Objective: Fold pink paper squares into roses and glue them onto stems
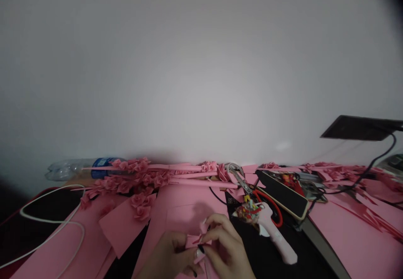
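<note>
Between my two hands at the bottom centre is a small folded pink paper piece, partly hidden by fingers; it resembles a paper flower in the making. My left hand pinches its left and lower side, thumb across the front. From the right, my right hand grips the upper and right side with thumb and bent fingers. A narrow pink strip hangs below the fingertips. Under the hands lies a large pink paper sheet. Finished pink paper roses rest on a card to the left.
Behind lie rolled pink paper stems with roses and a plastic bottle. To the right are a pale pink glue gun, red-handled scissors, a phone and pink sheets. A white cable loops at left; a dark panel overhangs.
</note>
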`<state>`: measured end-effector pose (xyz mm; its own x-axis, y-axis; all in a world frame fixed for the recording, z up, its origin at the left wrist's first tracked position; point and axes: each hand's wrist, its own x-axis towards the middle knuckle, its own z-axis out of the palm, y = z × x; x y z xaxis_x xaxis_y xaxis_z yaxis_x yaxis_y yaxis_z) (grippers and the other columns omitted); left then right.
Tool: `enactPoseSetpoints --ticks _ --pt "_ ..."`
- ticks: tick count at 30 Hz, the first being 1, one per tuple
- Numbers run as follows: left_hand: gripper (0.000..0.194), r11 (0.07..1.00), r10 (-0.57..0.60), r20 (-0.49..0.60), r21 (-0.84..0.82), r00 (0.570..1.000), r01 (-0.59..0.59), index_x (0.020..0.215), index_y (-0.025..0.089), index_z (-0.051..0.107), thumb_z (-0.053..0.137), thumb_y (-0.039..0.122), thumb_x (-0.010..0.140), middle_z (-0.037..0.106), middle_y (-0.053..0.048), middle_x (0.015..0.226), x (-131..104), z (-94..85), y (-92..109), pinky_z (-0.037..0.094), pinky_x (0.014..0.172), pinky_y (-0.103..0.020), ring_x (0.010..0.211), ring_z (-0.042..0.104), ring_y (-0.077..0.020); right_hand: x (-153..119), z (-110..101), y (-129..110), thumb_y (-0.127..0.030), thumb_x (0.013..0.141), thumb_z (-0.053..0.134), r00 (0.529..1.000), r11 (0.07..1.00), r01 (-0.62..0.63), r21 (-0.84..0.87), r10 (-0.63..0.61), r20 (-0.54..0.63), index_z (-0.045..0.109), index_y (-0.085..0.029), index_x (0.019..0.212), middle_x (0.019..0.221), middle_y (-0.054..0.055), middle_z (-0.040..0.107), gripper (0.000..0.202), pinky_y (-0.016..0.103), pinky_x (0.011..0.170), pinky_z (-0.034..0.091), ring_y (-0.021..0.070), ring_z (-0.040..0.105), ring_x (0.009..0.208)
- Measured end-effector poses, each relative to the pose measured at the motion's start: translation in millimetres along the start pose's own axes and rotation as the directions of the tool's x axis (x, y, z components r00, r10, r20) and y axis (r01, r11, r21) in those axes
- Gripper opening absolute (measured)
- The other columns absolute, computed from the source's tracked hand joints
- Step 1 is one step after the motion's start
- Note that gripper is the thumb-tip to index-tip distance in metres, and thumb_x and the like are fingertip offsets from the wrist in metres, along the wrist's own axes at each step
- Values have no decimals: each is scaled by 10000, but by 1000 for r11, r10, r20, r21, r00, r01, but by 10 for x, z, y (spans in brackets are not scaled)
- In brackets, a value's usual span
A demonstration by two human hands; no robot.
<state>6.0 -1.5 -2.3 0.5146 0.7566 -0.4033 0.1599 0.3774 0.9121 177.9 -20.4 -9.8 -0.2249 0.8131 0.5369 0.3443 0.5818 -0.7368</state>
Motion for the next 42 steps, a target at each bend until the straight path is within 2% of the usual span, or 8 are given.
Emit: enactPoseSetpoints --ticks 4,9,13,19,22,26,34,42 --pt "277 1000 -21 18 2 1000 21 645 132 703 691 409 656 669 -34 626 -33 8 1 475 576 -254 598 647 -175 9 13 -46 20 753 606 1000 999 12 30 -12 -22 686 -215 863 1051 67 587 272 233 765 496 155 622 883" --pt "292 997 -48 37 -50 998 50 616 122 692 697 414 624 649 -34 555 -74 54 49 489 582 -269 547 644 -171 22 17 -106 46 728 609 992 987 -127 102 125 32 713 -198 796 1038 66 607 274 227 761 496 145 629 861" --pt "331 996 -58 55 -66 997 61 539 121 661 716 440 606 638 -35 541 -79 97 91 493 576 -257 546 647 -167 23 28 -123 49 713 616 977 965 -214 154 212 29 680 -175 714 1019 63 619 233 220 735 490 143 630 853" --pt "395 998 -25 57 -50 998 28 615 112 706 702 506 640 669 -52 566 -56 68 11 493 562 -244 560 665 -172 26 13 -124 -30 790 596 990 984 -141 110 139 25 634 -174 685 948 67 644 182 251 750 492 166 635 870" --pt "459 995 6 74 -97 997 1 688 106 731 687 562 658 700 -76 592 -43 21 -36 497 564 -245 563 674 -174 33 -35 -146 -135 876 554 992 991 -120 67 118 35 695 -198 814 1040 91 658 167 290 797 495 191 632 927" --pt "492 986 29 81 -169 996 -15 694 99 736 693 589 663 707 -84 581 -34 -30 -44 495 565 -231 532 658 -146 47 -91 -185 -334 978 423 992 990 -111 89 104 74 727 -227 955 1139 116 644 322 355 878 494 230 618 1035" --pt "463 980 31 73 -196 997 -16 680 97 730 741 559 644 710 -78 592 -50 -45 -9 474 528 -210 498 630 -119 76 -96 -208 -458 977 386 983 979 -148 138 130 132 733 -212 939 1192 134 623 427 379 876 511 239 634 1013" --pt "467 982 93 61 -168 994 -82 672 104 681 700 570 669 642 -37 558 -52 -22 30 448 521 -221 475 559 -105 80 -128 -206 -469 972 397 975 970 -175 170 146 169 728 -221 929 1182 120 615 415 351 904 487 233 611 1066"
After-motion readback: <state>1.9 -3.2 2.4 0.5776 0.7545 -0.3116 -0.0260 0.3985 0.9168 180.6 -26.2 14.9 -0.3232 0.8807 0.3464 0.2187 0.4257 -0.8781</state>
